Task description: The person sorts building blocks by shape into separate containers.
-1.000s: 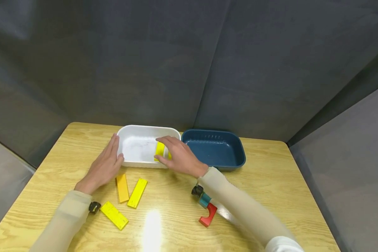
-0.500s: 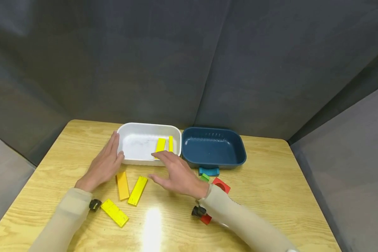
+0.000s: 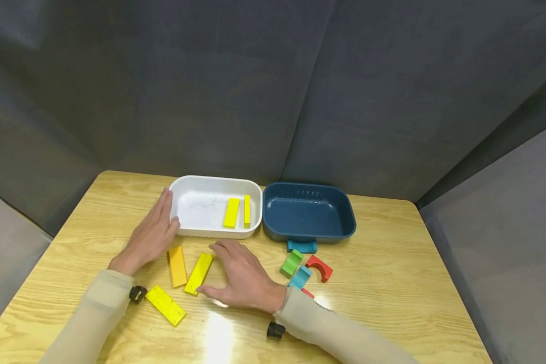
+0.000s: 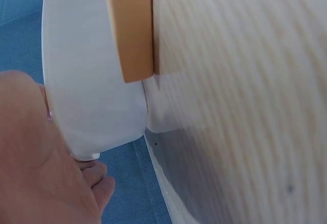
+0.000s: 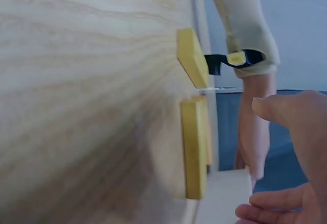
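My left hand rests with straight fingers against the left end of the white bin. Inside that bin lie two yellow blocks, one flat and a narrower-looking one near the right wall. Over the table, my right hand holds nothing, thumb and fingers spread beside a yellow block. Left of this block is an orange block, and a further yellow block lies nearer the front. In the right wrist view a gap shows between the right hand and the yellow block.
A dark blue bin stands against the white one's right side. In front of it lie a blue curved block, a green one, a light blue one and a red arch. Another red piece is partly hidden by the sleeve.
My right hand has left the white bin, where the two yellow blocks now lie in full view, and moved down-left to the yellow block on the table. The left hand has stayed in place.
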Tool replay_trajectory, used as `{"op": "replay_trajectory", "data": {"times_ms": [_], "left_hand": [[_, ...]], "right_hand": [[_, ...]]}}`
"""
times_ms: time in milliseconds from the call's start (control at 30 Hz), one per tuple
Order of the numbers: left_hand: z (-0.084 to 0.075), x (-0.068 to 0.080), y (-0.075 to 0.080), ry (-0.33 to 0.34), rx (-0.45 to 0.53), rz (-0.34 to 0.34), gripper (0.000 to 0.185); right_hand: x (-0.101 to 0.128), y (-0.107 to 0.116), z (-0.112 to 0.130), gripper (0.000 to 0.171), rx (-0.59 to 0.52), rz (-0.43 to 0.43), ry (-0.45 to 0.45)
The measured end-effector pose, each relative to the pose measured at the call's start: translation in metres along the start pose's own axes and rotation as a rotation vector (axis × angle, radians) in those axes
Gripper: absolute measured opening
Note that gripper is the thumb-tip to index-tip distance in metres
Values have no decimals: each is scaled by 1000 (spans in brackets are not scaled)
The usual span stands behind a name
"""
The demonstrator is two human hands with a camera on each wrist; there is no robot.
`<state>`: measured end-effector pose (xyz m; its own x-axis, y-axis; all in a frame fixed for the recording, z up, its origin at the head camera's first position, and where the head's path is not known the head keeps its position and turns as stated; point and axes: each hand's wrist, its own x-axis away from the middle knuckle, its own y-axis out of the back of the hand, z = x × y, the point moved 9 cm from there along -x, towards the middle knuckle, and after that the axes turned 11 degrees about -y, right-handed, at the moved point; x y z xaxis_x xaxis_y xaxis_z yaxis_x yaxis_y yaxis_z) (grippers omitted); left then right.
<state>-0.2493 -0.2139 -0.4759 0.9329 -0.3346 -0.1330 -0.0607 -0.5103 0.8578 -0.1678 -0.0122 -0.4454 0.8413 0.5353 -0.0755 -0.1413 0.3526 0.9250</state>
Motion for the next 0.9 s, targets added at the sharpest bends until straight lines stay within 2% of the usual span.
{"op": "replay_trajectory", "data": {"times_ms": [267,667,900], "left_hand": [[0,1,-1,6,4,-1,73],[0,1,-1,10,-2,0,73],[0,1,-2,9,4,-3,73]], "right_hand": [[0,-26,0,99,51,59,-42],[-7,-46,-1,102,57,115,-69],[-12,-52,2,101,51,94,-47]]}}
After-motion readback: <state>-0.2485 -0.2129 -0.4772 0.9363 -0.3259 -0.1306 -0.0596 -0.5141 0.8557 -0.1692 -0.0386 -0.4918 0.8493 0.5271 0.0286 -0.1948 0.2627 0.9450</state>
